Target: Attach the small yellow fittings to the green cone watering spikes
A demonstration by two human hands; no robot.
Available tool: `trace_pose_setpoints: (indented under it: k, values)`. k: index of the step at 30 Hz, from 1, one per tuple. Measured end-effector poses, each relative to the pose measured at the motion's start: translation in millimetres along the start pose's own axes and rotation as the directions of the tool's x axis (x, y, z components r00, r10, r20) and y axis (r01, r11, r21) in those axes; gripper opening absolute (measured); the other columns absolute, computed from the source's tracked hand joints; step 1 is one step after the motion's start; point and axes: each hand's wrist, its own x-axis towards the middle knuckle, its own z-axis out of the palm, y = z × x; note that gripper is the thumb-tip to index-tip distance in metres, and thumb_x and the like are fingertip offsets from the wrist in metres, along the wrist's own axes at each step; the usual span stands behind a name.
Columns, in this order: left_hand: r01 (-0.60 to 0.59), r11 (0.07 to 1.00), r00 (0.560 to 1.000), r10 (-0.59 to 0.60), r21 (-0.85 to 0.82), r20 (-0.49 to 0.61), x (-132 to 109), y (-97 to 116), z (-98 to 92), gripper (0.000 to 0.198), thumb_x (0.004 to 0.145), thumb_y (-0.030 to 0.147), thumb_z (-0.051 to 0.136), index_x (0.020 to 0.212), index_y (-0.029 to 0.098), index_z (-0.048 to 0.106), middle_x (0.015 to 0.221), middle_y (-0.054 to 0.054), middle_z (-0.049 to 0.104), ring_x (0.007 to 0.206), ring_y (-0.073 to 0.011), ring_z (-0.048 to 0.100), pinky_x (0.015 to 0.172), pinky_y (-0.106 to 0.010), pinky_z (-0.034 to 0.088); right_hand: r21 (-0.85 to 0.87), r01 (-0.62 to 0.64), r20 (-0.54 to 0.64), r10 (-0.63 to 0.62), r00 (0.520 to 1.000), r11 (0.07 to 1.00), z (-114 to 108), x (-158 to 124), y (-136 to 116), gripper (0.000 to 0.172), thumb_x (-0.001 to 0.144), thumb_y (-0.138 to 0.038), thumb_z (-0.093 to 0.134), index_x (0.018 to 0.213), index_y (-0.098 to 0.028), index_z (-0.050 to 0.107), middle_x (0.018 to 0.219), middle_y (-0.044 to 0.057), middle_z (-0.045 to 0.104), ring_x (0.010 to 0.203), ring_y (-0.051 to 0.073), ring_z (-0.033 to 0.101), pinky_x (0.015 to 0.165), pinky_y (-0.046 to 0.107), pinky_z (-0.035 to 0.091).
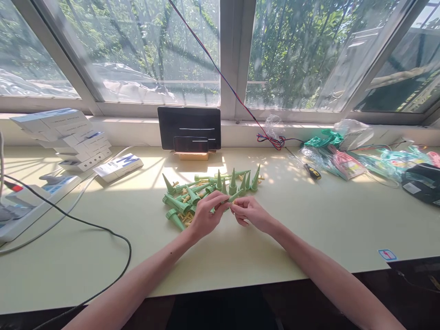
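Observation:
My left hand [209,211] is closed around a green pointed plastic spike [235,196], which slants up to the right. Against its near end, my right hand [252,211] pinches a small yellow plastic piece, mostly hidden by the fingertips. Beyond my hands several green spikes stand upright on their caps, one of them a tall spike [233,181]. To the left lies a loose heap of green spikes [177,202] and tubes. Small yellow fittings [188,218] are mixed in, partly covered by my left hand.
A tablet [189,123] leans on a stand at the window, with a phone before it. Stacked white boxes [75,137] and a power strip [41,206] are left. A black cable [113,233] crosses the front left. Right are a screwdriver [312,171] and bagged wires [347,162].

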Motion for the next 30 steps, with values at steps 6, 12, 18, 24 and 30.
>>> trace_pose_setpoints:
  k: [6,12,18,24,30]
  values:
    - [0.096,0.995,0.995,-0.096,-0.009,-0.016,-1,0,1.3,0.003,0.090,0.020,0.063,0.088,0.017,0.064,0.073,0.000,0.056,0.058,-0.0084,0.044,0.052,-0.021,0.038,-0.080,0.041,-0.025,-0.043,0.999,0.996,0,0,2,0.037,0.089,-0.047,0.062,0.067,-0.019,0.050,0.050,-0.009,0.032,0.043,0.007,0.031,0.043,0.023,0.028]
    - [0.277,0.954,0.960,-0.280,-0.119,-0.006,-1,4,1.8,0.014,0.089,0.029,0.064,0.081,0.017,0.064,0.070,0.000,0.054,0.059,-0.0096,0.045,0.050,-0.021,0.038,-0.319,0.131,-0.074,-0.163,0.984,0.939,2,0,2,0.042,0.091,-0.044,0.056,0.062,-0.021,0.037,0.055,-0.007,0.027,0.047,0.008,0.030,0.045,0.024,0.024]
    - [0.477,0.817,0.873,-0.482,-0.323,0.071,0,3,2.1,0.023,0.086,0.037,0.067,0.082,0.015,0.065,0.062,0.001,0.054,0.053,-0.0087,0.045,0.047,-0.021,0.037,-0.650,0.284,-0.074,-0.431,0.899,0.705,3,2,10,0.039,0.092,-0.029,0.049,0.063,-0.021,0.026,0.059,-0.005,0.024,0.056,0.010,0.022,0.052,0.027,0.019]
    - [0.456,0.841,0.886,-0.459,-0.292,0.064,0,2,0.8,0.023,0.086,0.038,0.067,0.082,0.015,0.065,0.066,0.000,0.055,0.058,-0.0100,0.049,0.050,-0.021,0.040,-0.669,0.300,-0.066,-0.456,0.888,0.680,3,2,9,0.037,0.092,-0.028,0.047,0.064,-0.021,0.025,0.058,-0.005,0.024,0.056,0.011,0.022,0.053,0.027,0.020]
    - [0.339,0.923,0.940,-0.342,-0.182,0.017,-2,0,0.0,0.018,0.088,0.034,0.065,0.085,0.017,0.066,0.072,-0.001,0.055,0.062,-0.0107,0.049,0.051,-0.022,0.041,-0.540,0.222,-0.115,-0.332,0.936,0.812,6,1,5,0.042,0.093,-0.039,0.050,0.061,-0.021,0.029,0.059,-0.004,0.026,0.055,0.011,0.024,0.052,0.027,0.020]
